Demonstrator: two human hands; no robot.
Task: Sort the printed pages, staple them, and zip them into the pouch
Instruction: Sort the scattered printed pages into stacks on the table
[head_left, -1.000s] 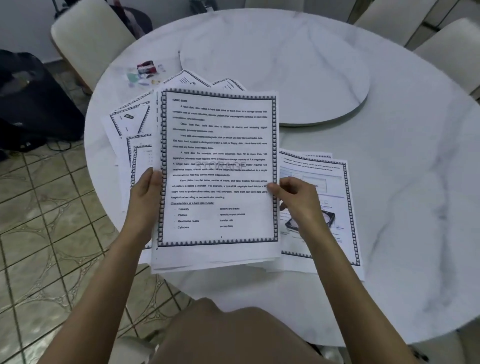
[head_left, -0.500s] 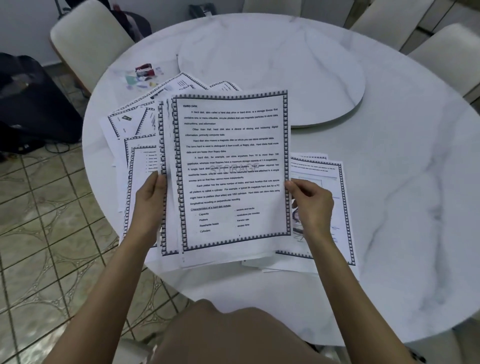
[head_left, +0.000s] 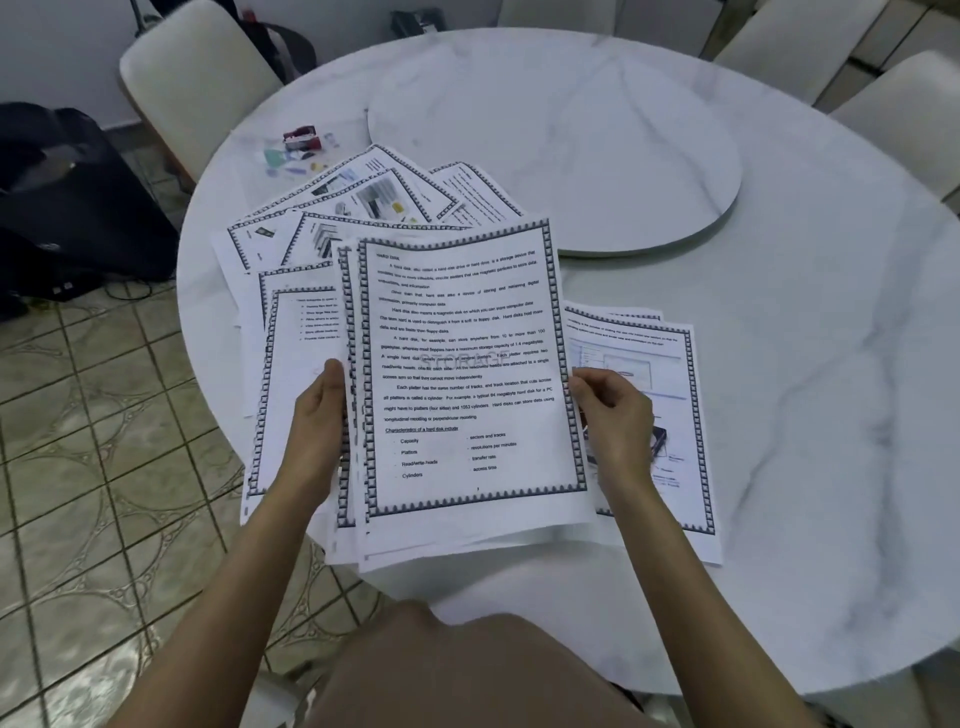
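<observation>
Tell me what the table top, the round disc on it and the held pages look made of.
The table top: marble or a marble-look slab, white with grey veins, smooth with a soft sheen. The round disc: apparently the same veined stone. The held pages: plain white matte paper, thin enough to bend and fan, printed in black.
</observation>
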